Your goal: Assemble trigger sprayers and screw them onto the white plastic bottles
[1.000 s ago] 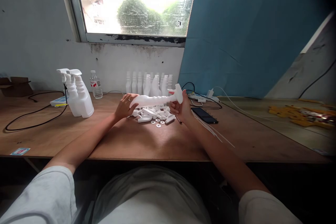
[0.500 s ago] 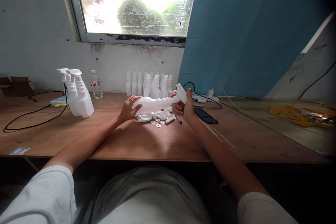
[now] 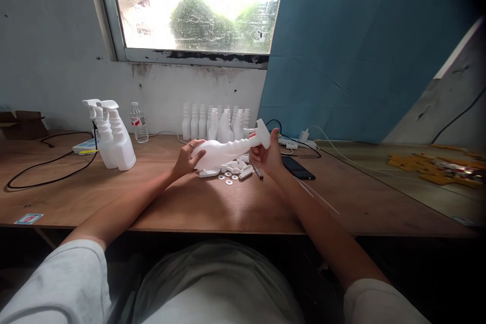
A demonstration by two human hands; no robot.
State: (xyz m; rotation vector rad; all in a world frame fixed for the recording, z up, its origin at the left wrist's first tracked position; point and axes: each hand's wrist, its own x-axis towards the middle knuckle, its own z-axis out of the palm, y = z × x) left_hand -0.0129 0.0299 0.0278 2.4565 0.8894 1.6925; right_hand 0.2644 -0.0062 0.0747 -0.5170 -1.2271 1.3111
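White bottle (image 3: 220, 153): one, between my hands, before the upright bottles (image 3: 226, 129); on its side, neck tilted slightly up to my right, trigger head (image 3: 262, 135) at the neck.
Left hand (image 3: 188, 157): wrapped around the bottle's base end, thumb toward me.
Right hand (image 3: 268, 158): fingers curled by the trigger head, thumb raised; how firmly it grips, I cannot tell.
Handling: light and thin-walled, I judge; smooth, somewhat slippery, likely to give under a squeeze; best held at the broad body and the collar.
Close by: loose white parts (image 3: 240, 166), flat rings (image 3: 229, 182) and a pen (image 3: 257, 170); the phone (image 3: 298, 167) sits past my right wrist.
Room: most on my side, between the rings and the desk's (image 3: 228, 217) front edge.
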